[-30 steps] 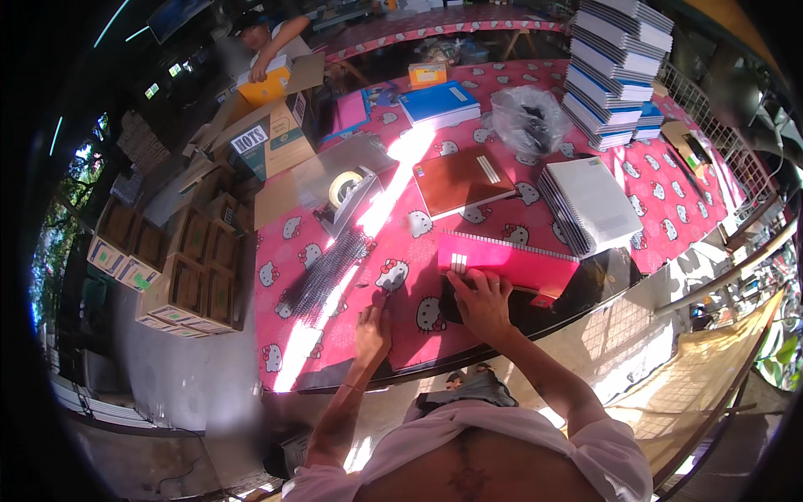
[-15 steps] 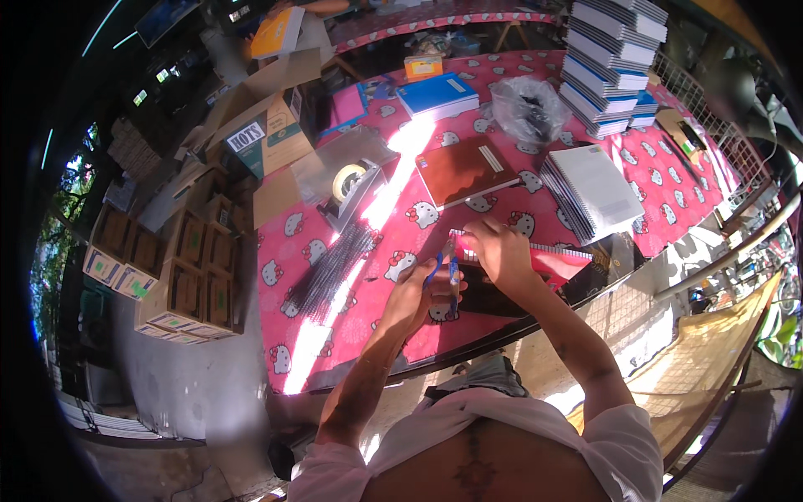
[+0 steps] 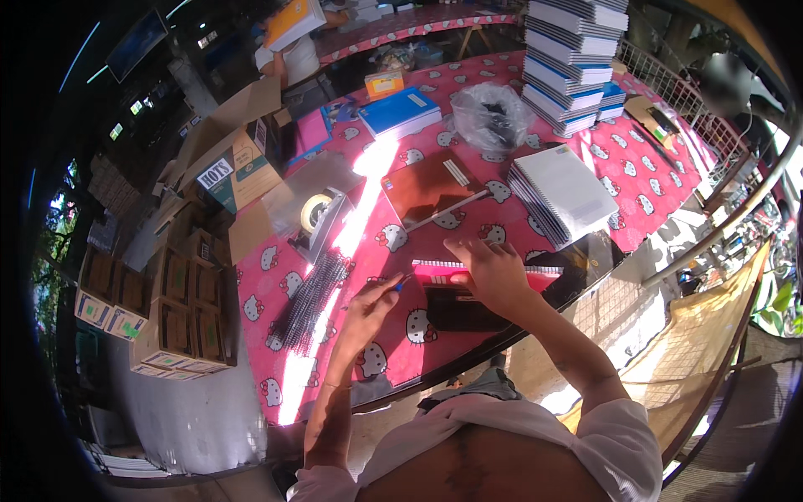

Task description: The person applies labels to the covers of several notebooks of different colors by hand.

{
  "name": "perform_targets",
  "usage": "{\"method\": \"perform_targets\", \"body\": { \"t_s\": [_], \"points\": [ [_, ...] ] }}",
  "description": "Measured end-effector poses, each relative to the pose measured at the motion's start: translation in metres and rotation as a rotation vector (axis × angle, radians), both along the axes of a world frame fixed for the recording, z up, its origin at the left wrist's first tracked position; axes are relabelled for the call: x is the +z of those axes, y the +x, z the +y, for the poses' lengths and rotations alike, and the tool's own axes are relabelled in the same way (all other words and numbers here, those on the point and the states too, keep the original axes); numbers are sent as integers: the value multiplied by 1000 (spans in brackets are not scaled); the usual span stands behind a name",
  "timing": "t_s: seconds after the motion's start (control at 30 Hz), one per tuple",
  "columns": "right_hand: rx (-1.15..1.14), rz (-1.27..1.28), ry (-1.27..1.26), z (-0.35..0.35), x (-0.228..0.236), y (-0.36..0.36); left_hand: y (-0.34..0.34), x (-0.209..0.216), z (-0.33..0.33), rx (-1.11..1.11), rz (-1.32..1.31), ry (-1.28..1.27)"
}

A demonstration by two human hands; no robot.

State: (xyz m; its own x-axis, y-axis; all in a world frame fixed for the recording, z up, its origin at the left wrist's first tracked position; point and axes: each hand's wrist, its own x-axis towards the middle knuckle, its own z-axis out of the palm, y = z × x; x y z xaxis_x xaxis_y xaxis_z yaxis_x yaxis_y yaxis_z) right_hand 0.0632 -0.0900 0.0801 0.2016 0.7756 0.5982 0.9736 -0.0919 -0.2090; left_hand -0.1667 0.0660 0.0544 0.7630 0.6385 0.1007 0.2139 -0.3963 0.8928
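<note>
My left hand is closed around blue-handled pliers, just left of a pink spiral notebook; only a bit of blue shows past my fingers. My right hand lies on the pink notebook, fingers stretched over its bound edge. White coil loops run along that edge. A dark flat object lies under the notebook, at the table's near edge. To the left, a bundle of black plastic coils rests on the pink patterned tablecloth.
Beyond my hands lie a brown-covered book and a stack of white spiral notebooks. Farther back are a tape dispenser, a blue book, a plastic bag and a tall notebook stack. Cartons stand left of the table.
My left hand has drawn away to the left from the notebook's coil with the pliers. My right hand has flattened out onto the notebook. The view has shifted slightly.
</note>
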Motion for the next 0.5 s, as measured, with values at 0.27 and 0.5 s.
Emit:
{"method": "perform_targets", "body": {
  "t_s": [0.27,0.5],
  "points": [
    [-132,517,61,-69,55,124,4,-89,20,191,202,648],
    [-179,1119,250,-80,-5,360,110,-27,31,200,42,478]
  ]
}}
